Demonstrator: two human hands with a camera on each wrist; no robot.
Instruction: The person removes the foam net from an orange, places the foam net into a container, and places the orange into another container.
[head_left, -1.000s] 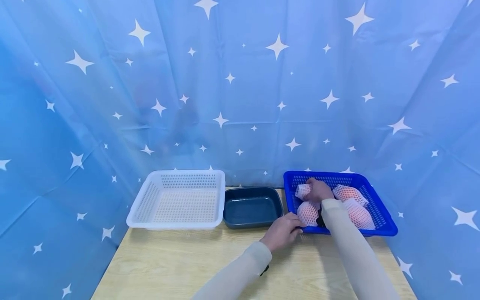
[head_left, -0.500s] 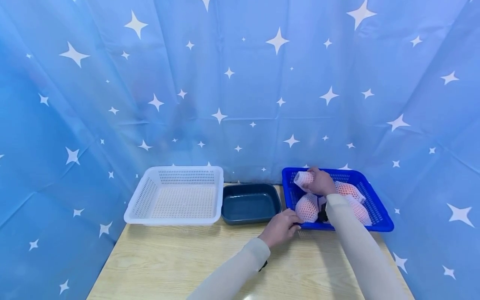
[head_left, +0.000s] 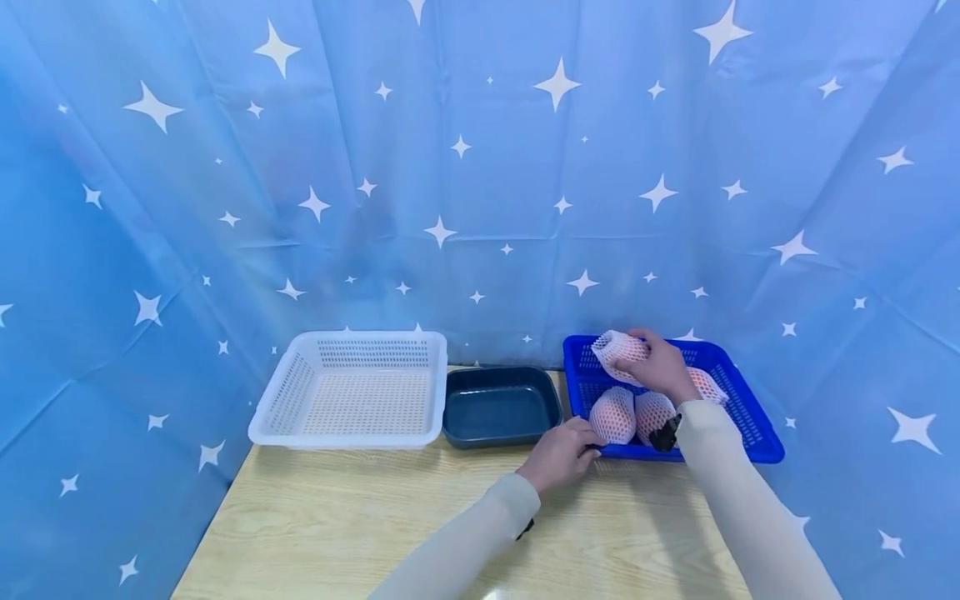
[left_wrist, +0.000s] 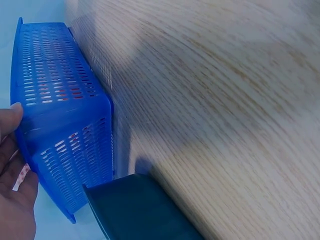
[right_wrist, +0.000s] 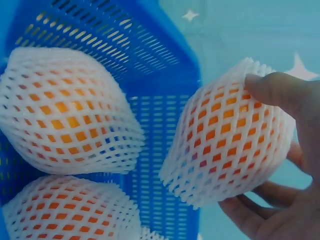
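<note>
My right hand (head_left: 663, 367) grips an orange fruit in a white foam net (right_wrist: 227, 135), raised over the back left part of the blue basket (head_left: 750, 417). In the right wrist view the thumb lies on top of the net and the fingers curl beneath it. My left hand (head_left: 561, 454) holds the blue basket's front left corner, its thumb on the rim in the left wrist view. More netted orange fruits (head_left: 613, 415) lie inside the basket; the right forearm partly hides those on the right.
A dark teal dish (head_left: 502, 408) stands just left of the blue basket. Left of it is a white basket (head_left: 367, 408) with slotted walls. All stand on a wooden table (head_left: 337, 517) against a blue star-patterned curtain (head_left: 487, 192).
My right hand has lifted the netted fruit up from the blue basket's back left and shifted slightly right. My left hand stays at the basket's corner.
</note>
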